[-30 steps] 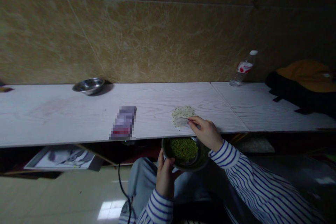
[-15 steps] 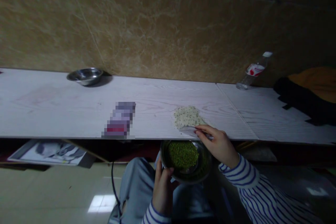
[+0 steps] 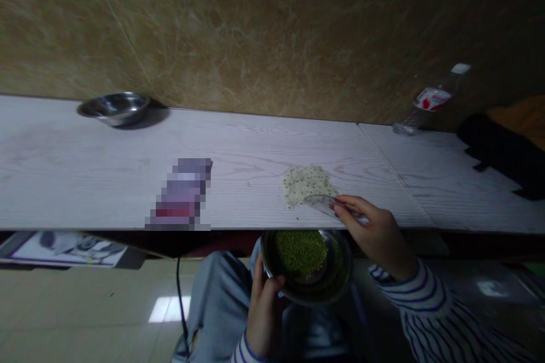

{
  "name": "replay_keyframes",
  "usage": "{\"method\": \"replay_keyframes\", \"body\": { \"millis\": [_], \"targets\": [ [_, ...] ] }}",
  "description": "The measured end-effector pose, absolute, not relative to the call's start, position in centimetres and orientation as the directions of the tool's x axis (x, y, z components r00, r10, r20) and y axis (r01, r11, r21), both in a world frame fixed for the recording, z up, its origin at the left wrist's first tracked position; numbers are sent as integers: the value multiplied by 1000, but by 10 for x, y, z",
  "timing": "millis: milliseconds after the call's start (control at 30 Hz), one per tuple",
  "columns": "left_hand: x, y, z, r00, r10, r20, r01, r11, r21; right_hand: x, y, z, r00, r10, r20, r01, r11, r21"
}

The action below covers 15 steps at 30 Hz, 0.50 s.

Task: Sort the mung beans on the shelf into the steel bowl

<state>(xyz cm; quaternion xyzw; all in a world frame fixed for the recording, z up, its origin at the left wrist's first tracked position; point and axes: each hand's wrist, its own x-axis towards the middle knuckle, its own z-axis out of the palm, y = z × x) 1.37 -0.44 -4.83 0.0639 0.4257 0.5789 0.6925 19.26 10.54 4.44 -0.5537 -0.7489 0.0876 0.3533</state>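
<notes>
My left hand (image 3: 264,306) grips the rim of a steel bowl (image 3: 336,283) half full of green beans (image 3: 300,251), held just below the table's front edge. My right hand (image 3: 377,232) pinches the handle of a metal spoon (image 3: 321,202). The spoon's bowl lies at the near edge of a small pile of pale grains with green specks (image 3: 305,183) on the white wood-grain table (image 3: 106,181).
An empty steel bowl (image 3: 114,108) stands at the back left by the tiled wall. A pixelated flat object (image 3: 181,195) lies near the front edge. A plastic water bottle (image 3: 430,99) and dark and orange cloth (image 3: 506,144) are at the right. A cable (image 3: 181,300) hangs below.
My right hand has drawn the spoon a little toward the table's front edge, at the near side of the grain pile. The view shifted. The bowl of beans stays in my left hand.
</notes>
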Motion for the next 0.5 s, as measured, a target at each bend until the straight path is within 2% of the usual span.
{"method": "replay_keyframes", "body": {
  "millis": [167, 500],
  "targets": [
    [14, -4, -46, -24, 852, -523, -756, 326, 567, 189, 103, 44, -173, 880, 441, 785, 394, -478],
    [13, -4, -43, -40, 858, -513, -750, 313, 583, 188, 98, 45, -203, 886, 417, 776, 405, -483]
  ]
}}
